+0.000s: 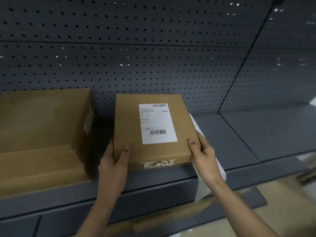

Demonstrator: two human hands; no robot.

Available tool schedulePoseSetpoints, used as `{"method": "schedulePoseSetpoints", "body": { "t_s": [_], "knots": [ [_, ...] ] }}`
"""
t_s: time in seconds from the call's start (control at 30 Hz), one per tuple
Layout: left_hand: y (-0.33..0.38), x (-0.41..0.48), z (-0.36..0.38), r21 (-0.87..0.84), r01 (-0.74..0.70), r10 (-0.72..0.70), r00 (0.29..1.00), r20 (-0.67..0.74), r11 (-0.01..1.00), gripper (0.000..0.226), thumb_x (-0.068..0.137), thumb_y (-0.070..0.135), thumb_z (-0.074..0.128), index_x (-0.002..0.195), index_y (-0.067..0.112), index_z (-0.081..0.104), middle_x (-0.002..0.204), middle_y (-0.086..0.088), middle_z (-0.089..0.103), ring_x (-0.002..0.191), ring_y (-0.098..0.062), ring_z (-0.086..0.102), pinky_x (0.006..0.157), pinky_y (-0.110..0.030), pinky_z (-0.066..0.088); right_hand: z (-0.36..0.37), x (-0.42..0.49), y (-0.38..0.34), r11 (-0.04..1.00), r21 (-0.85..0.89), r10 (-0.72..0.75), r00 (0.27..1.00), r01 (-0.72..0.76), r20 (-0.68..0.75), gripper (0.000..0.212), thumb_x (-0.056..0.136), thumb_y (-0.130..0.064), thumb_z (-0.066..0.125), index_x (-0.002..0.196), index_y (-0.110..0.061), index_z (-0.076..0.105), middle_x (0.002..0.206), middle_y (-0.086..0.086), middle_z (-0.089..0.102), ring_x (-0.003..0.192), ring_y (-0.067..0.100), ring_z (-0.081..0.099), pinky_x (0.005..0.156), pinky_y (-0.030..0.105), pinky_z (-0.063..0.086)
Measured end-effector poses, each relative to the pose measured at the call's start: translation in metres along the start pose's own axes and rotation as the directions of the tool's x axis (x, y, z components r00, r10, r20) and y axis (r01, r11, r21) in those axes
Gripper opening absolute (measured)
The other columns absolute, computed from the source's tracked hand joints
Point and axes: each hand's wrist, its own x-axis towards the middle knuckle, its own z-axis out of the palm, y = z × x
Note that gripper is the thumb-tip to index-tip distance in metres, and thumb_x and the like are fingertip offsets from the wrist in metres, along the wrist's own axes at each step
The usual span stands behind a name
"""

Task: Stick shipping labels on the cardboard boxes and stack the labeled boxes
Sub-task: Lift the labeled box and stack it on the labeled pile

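Observation:
A flat cardboard box (130, 124) with a white shipping label (158, 124) on its top sits at the front of a grey shelf (239, 134). My left hand (113, 166) grips its front left corner, thumb on top. My right hand (205, 158) grips the front right corner, thumb on top, and also holds a white sheet (198, 129) against the box's right side. To the left stands a stack of larger cardboard boxes (42, 134), with a label (88, 120) on the right side of the upper one.
A dark perforated back panel (153, 57) rises behind the shelf. The shelf runs on to the right past a seam. Below the shelf edge lie blurred cardboard pieces (171, 218) on a pale floor.

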Motion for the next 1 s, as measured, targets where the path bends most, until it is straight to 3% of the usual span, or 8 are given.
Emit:
{"method": "schedulePoseSetpoints", "body": {
  "t_s": [0.07, 0.17, 0.27, 0.4, 0.57, 0.7, 0.9, 1.0],
  "knots": [
    [0.006, -0.003, 0.012, -0.004, -0.039, 0.039, 0.999, 0.038, 0.999, 0.052, 0.097, 0.040, 0.054, 0.147, 0.032, 0.042, 0.134, 0.014, 0.058, 0.123, -0.008, 0.053, 0.108, -0.033, 0.040, -0.016, -0.005, -0.002, 1.000, 0.018, -0.024, 0.999, 0.025, -0.049, 0.036, 0.101, -0.028, 0.052, 0.137, -0.028, 0.053, 0.120, -0.017, 0.067, 0.109, -0.001, 0.062, 0.098, 0.023, 0.049],
    [0.013, -0.012, 0.039, -0.036, -0.057, 0.060, 0.993, 0.097, 0.998, 0.048, 0.097, 0.035, 0.056, 0.144, 0.033, 0.046, 0.129, 0.017, 0.060, 0.117, -0.003, 0.055, 0.099, -0.023, 0.041, -0.049, -0.013, 0.000, 0.998, 0.043, -0.038, 0.994, 0.043, -0.102, 0.040, 0.102, -0.026, 0.051, 0.142, -0.024, 0.049, 0.121, -0.015, 0.066, 0.108, -0.003, 0.063, 0.092, 0.015, 0.050],
    [0.021, -0.025, 0.070, -0.033, -0.065, 0.069, 0.987, 0.145, 0.997, 0.046, 0.096, 0.037, 0.057, 0.141, 0.035, 0.050, 0.125, 0.020, 0.062, 0.116, -0.003, 0.057, 0.103, -0.028, 0.042, -0.086, -0.020, 0.006, 0.997, 0.054, -0.049, 0.987, 0.058, -0.150, 0.043, 0.101, -0.027, 0.052, 0.144, -0.022, 0.047, 0.124, -0.012, 0.067, 0.111, 0.001, 0.063, 0.098, 0.023, 0.050],
    [0.031, -0.045, 0.125, -0.036, -0.067, 0.072, 0.980, 0.187, 0.997, 0.044, 0.095, 0.035, 0.058, 0.139, 0.033, 0.052, 0.119, 0.021, 0.065, 0.110, -0.003, 0.060, 0.101, -0.031, 0.045, -0.144, -0.021, 0.018, 0.992, 0.100, -0.057, 0.980, 0.077, -0.191, 0.035, 0.102, -0.022, 0.052, 0.136, -0.025, 0.053, 0.116, -0.016, 0.070, 0.104, 0.000, 0.066, 0.083, 0.013, 0.051],
    [0.040, -0.074, 0.207, -0.027, -0.073, 0.077, 0.971, 0.225, 0.997, 0.041, 0.097, 0.031, 0.057, 0.138, 0.033, 0.053, 0.118, 0.018, 0.066, 0.109, -0.008, 0.062, 0.097, -0.031, 0.047, -0.230, -0.017, 0.041, 0.992, 0.104, -0.041, 0.973, 0.066, -0.229, 0.043, 0.100, -0.030, 0.053, 0.143, -0.028, 0.047, 0.119, -0.019, 0.068, 0.106, -0.001, 0.065, 0.092, 0.022, 0.053],
    [0.050, -0.102, 0.269, -0.053, -0.072, 0.083, 0.965, 0.248, 0.996, 0.036, 0.099, 0.027, 0.055, 0.134, 0.034, 0.053, 0.114, 0.026, 0.063, 0.100, 0.008, 0.062, 0.085, -0.015, 0.046, -0.296, -0.006, 0.056, 0.994, 0.090, -0.044, 0.974, 0.065, -0.220, 0.042, 0.101, -0.027, 0.053, 0.142, -0.026, 0.048, 0.114, -0.021, 0.068, 0.102, -0.005, 0.065, 0.085, 0.014, 0.052],
    [0.052, -0.116, 0.328, -0.004, -0.062, 0.062, 0.977, 0.202, 0.998, 0.042, 0.098, 0.029, 0.055, 0.139, 0.030, 0.049, 0.111, 0.029, 0.057, 0.100, 0.011, 0.054, 0.098, -0.025, 0.044, -0.353, 0.019, 0.073, 0.994, 0.106, -0.013, 0.984, 0.032, -0.177, 0.037, 0.101, -0.027, 0.052, 0.138, -0.027, 0.049, 0.113, -0.020, 0.068, 0.098, -0.005, 0.066, 0.079, 0.012, 0.052],
    [0.050, -0.113, 0.345, 0.005, -0.050, 0.048, 0.981, 0.186, 0.999, 0.038, 0.098, 0.027, 0.055, 0.136, 0.028, 0.051, 0.107, 0.029, 0.056, 0.093, 0.013, 0.053, 0.082, -0.009, 0.044, -0.363, 0.038, 0.081, 0.993, 0.115, 0.000, 0.988, 0.018, -0.155, 0.034, 0.101, -0.027, 0.052, 0.135, -0.031, 0.049, 0.112, -0.021, 0.067, 0.096, -0.006, 0.066, 0.077, 0.010, 0.051]
  ]
}}
